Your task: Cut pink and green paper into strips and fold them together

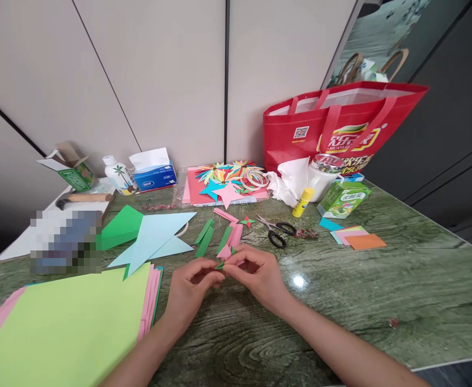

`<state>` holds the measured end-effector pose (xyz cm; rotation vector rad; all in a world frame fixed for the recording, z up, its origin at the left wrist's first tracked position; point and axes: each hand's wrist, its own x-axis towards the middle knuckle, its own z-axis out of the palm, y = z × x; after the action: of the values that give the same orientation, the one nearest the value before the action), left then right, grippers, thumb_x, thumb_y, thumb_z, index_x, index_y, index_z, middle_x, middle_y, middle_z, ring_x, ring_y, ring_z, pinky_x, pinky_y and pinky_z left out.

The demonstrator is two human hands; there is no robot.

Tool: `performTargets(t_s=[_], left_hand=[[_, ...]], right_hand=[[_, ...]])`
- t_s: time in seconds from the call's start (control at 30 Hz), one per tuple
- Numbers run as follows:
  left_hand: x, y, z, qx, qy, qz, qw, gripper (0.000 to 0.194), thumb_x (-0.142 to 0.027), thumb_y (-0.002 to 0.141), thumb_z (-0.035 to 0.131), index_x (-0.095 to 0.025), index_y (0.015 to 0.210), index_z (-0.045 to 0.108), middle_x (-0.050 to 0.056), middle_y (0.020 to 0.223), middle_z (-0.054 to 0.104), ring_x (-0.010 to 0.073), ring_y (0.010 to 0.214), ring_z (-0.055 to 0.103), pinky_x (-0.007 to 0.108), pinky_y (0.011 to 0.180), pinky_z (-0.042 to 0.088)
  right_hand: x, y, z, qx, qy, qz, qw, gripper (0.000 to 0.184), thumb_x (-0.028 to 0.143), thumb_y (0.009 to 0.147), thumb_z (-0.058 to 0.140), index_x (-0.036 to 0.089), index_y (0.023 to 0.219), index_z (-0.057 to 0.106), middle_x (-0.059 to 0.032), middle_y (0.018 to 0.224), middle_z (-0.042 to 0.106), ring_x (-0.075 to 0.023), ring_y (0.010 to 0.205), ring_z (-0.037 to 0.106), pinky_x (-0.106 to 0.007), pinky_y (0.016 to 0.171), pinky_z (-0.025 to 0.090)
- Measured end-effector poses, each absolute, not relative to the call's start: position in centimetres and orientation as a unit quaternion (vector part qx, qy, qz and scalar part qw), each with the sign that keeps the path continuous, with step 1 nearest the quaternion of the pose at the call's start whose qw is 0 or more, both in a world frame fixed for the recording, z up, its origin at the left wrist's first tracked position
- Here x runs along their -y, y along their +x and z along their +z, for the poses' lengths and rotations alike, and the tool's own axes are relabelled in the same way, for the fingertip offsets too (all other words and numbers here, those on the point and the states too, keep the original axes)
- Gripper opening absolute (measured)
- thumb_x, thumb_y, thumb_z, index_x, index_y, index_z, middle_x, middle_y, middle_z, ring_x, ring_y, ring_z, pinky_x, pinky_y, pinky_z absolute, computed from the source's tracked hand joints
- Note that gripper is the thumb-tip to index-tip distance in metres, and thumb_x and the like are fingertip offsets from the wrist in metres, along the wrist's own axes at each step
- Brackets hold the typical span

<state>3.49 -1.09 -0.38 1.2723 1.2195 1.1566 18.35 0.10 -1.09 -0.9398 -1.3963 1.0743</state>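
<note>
My left hand [193, 282] and my right hand [258, 271] meet over the near middle of the table. Pinched between their fingertips is a small folded paper piece [225, 251], pink with green points; the fingers hide part of it. Just beyond lie folded green paper strips [205, 238] and pink paper strips [236, 235]. A small red and green paper star [247, 221] rests past them. To its right are black-handled scissors [276, 231], blades pointing away to the left.
Large coloured paper sheets [78, 322] are stacked at the left, below light blue paper shapes [155, 236]. A yellow glue stick [303, 202], a green drink carton [343, 199] and a red bag [300, 129] stand at the back right. Small paper squares [368, 241] lie right.
</note>
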Motion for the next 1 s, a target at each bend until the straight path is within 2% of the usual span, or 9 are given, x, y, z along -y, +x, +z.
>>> performTargets(t_s=[0.03, 0.1, 0.2, 0.43, 0.67, 1.0], left_hand=[[1.08, 3.45, -0.49, -0.502, 0.536, 0.472, 0.487, 0.002, -0.017, 0.063, 0.066, -0.015, 0.064, 0.064, -0.001, 0.06, 0.061, 0.0099, 0.047, 0.054, 0.02, 0.046, 0.046], [1.12, 3.39, -0.65, -0.499, 0.554, 0.47, 0.472, 0.007, -0.019, 0.067, 0.063, -0.015, 0.062, 0.064, -0.002, 0.055, 0.057, 0.0083, 0.042, 0.049, 0.019, 0.04, 0.042], [1.26, 3.35, -0.73, -0.492, 0.575, 0.463, 0.462, 0.009, -0.021, 0.071, 0.06, -0.016, 0.064, 0.063, -0.003, 0.054, 0.054, 0.0071, 0.042, 0.047, 0.018, 0.039, 0.038], [1.37, 3.21, -0.27, -0.477, 0.584, 0.446, 0.481, 0.013, -0.023, 0.074, 0.059, -0.015, 0.064, 0.061, -0.003, 0.054, 0.053, 0.0069, 0.043, 0.046, 0.018, 0.041, 0.037], [1.27, 3.0, 0.18, -0.484, 0.607, 0.429, 0.461, 0.017, -0.026, 0.075, 0.058, -0.015, 0.061, 0.057, -0.003, 0.054, 0.05, 0.0074, 0.045, 0.045, 0.018, 0.042, 0.037], [1.37, 3.08, -0.54, -0.474, 0.627, 0.428, 0.446, 0.017, -0.028, 0.078, 0.054, -0.016, 0.066, 0.056, -0.002, 0.057, 0.05, 0.0082, 0.047, 0.045, 0.019, 0.044, 0.036]], right_hand=[[-0.03, 18.32, -1.04, 0.59, -0.391, 0.453, 0.541, 0.003, 0.017, 0.067, 0.065, 0.017, 0.064, 0.065, -0.0022, 0.064, 0.061, -0.0137, 0.062, 0.054, -0.023, 0.054, 0.044], [0.09, 18.25, -0.95, 0.593, -0.387, 0.453, 0.542, 0.003, 0.017, 0.067, 0.065, 0.018, 0.064, 0.065, -0.0021, 0.064, 0.06, -0.0136, 0.062, 0.054, -0.023, 0.053, 0.045], [0.21, 18.22, -0.97, 0.587, -0.393, 0.455, 0.542, 0.004, 0.018, 0.067, 0.066, 0.018, 0.063, 0.064, -0.0018, 0.064, 0.06, -0.0132, 0.062, 0.054, -0.022, 0.053, 0.045], [0.13, 18.32, -1.2, 0.545, -0.399, 0.502, 0.54, 0.012, 0.021, 0.064, 0.068, 0.018, 0.07, 0.059, 0.0014, 0.065, 0.056, -0.0111, 0.059, 0.052, -0.022, 0.053, 0.044], [-0.16, 18.37, -1.0, 0.522, -0.362, 0.575, 0.516, 0.019, 0.024, 0.064, 0.068, 0.019, 0.078, 0.056, 0.0017, 0.07, 0.054, -0.0118, 0.064, 0.052, -0.023, 0.057, 0.046], [-0.54, 18.57, -0.98, 0.498, -0.346, 0.612, 0.507, 0.025, 0.025, 0.062, 0.07, 0.019, 0.072, 0.048, 0.0059, 0.061, 0.048, -0.0089, 0.054, 0.049, -0.023, 0.054, 0.044]])
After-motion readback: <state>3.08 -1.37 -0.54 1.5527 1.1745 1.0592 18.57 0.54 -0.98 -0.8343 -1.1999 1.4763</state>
